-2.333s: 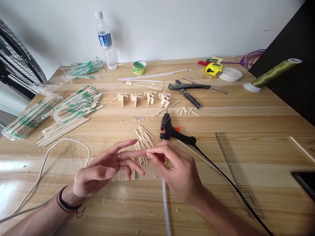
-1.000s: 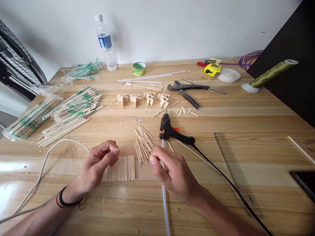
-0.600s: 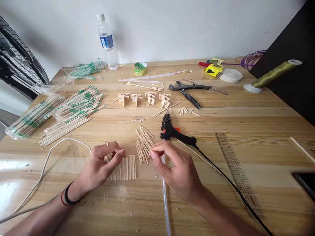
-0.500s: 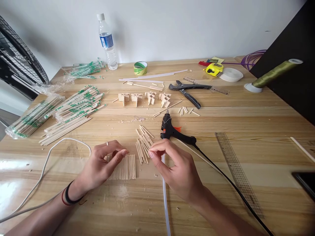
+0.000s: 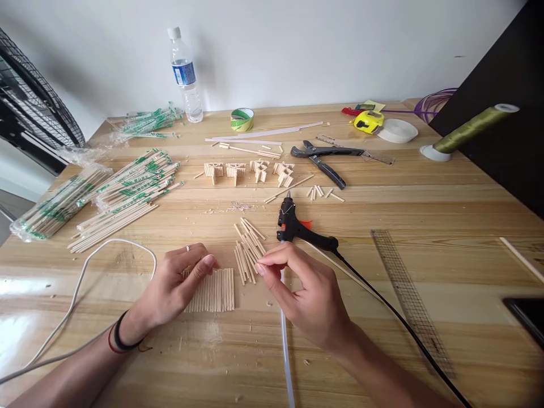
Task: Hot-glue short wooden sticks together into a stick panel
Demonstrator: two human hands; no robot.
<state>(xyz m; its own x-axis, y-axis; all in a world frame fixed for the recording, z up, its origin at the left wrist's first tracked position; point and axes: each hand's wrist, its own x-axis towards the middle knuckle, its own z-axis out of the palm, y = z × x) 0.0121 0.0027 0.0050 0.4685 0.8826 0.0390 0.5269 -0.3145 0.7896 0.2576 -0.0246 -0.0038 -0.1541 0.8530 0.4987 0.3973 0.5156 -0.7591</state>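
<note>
Wears a slim, pale metallic ring (image 5: 187,248) on one finger of the left hand (image 5: 176,286), toward eight o'clock in the view. Around the wrist, also at eight o'clock, wears a smooth, rounded black band (image 5: 118,335), noticeably thicker than the dark red cord (image 5: 111,341) circling close against its elbow side. Trails a thin, loose brownish-red thread (image 5: 145,349) from the wrist, toward four o'clock. Bare at the right hand (image 5: 304,292), toward five o'clock, and along both forearms (image 5: 378,357).
</note>
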